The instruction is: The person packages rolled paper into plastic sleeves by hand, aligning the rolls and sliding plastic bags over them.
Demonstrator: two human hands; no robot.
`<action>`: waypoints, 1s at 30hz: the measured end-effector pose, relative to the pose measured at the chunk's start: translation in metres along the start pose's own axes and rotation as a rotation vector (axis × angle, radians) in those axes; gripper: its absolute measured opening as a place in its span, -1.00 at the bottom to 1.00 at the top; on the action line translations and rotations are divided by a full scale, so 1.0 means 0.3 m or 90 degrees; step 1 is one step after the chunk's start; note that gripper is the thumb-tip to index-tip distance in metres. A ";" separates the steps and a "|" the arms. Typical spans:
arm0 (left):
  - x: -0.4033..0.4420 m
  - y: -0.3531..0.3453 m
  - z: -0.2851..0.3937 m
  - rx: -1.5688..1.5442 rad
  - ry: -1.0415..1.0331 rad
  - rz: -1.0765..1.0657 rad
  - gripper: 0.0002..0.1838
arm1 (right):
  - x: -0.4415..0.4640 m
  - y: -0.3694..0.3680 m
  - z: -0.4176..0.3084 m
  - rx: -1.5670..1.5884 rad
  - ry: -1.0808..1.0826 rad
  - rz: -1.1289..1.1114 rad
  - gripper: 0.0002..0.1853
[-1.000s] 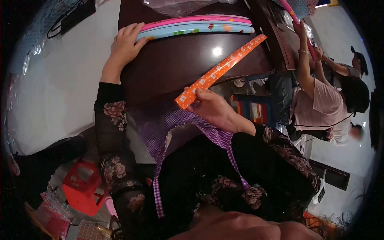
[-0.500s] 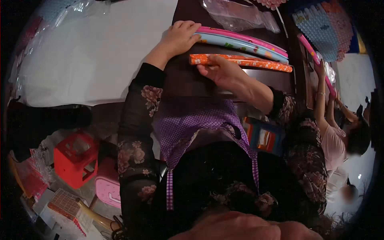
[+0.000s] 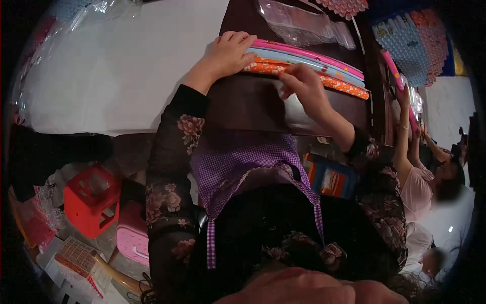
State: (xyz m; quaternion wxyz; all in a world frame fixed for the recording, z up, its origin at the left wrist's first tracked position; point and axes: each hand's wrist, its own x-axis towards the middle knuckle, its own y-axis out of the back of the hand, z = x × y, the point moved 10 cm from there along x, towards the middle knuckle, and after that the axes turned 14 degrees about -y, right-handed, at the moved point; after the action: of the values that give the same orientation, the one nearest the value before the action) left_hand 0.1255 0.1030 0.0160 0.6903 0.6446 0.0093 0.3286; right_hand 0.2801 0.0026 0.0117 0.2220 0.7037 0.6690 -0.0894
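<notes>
Three patterned rolls lie side by side on the dark table: a pink roll (image 3: 309,53) at the back, a light blue roll (image 3: 324,67) in the middle and an orange roll (image 3: 341,86) with white figures in front. They look like rolled wrapping paper. My left hand (image 3: 228,55) is closed over their left ends, its thumb down at the front by the orange roll. My right hand (image 3: 309,91) is at the front side of the orange roll, its fingers curled in. Whether anything is between those fingertips cannot be made out.
A white sheet (image 3: 121,66) covers the table's left part. Clear plastic bags (image 3: 304,25) lie behind the rolls. Stacked rolls (image 3: 405,48) stand at the right, where another person (image 3: 417,192) holds a pink roll (image 3: 392,66). A red stool (image 3: 91,202) stands on the floor at left.
The orange roll has moved back against the blue one, and its left end is now under my left hand. My right hand has moved right along it, its fingers curling in.
</notes>
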 end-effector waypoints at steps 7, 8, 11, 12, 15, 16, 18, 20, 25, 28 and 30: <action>-0.008 0.012 0.009 -0.012 0.005 -0.024 -0.42 | -0.108 0.035 -0.185 -0.779 0.567 0.290 -0.37; -0.010 0.017 0.006 -0.006 0.011 -0.023 -0.42 | -0.088 0.038 -0.167 -0.785 0.563 0.248 -0.42; -0.020 0.004 0.001 -0.010 0.002 -0.015 -0.41 | -0.059 0.018 -0.129 -0.771 0.573 0.185 -0.53; -0.023 0.009 0.005 -0.028 -0.007 0.020 -0.41 | -0.061 0.010 -0.126 -0.755 0.583 0.168 -0.58; -0.017 0.013 -0.003 -0.095 -0.005 0.065 -0.41 | -0.071 0.012 -0.135 -0.736 0.614 0.162 -0.60; -0.013 0.012 -0.007 -0.152 0.009 0.075 -0.41 | -0.068 0.015 -0.135 -0.730 0.609 0.159 -0.60; -0.009 0.017 -0.015 -0.204 0.014 0.093 -0.41 | -0.064 0.013 -0.135 -0.721 0.603 0.167 -0.63; -0.017 0.025 -0.044 -0.247 0.014 0.117 -0.40 | -0.057 -0.015 -0.141 -0.714 0.607 0.178 -0.64; -0.020 0.022 -0.051 -0.306 0.051 0.077 -0.33 | -0.064 -0.029 -0.140 -0.692 0.619 0.196 -0.67; -0.012 0.050 0.008 -0.155 -0.046 0.077 -0.18 | -0.057 -0.025 -0.131 -0.701 0.643 0.202 -0.69; -0.013 0.061 0.018 -0.139 -0.052 0.069 -0.12 | -0.069 -0.031 -0.137 -0.689 0.660 0.205 -0.69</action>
State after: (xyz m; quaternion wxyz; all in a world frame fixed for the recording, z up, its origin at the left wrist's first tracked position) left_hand 0.1167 0.0954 0.0316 0.7374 0.5781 -0.0896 0.3377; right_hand 0.2622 0.0018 0.0551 0.2038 0.5376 0.5270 0.6259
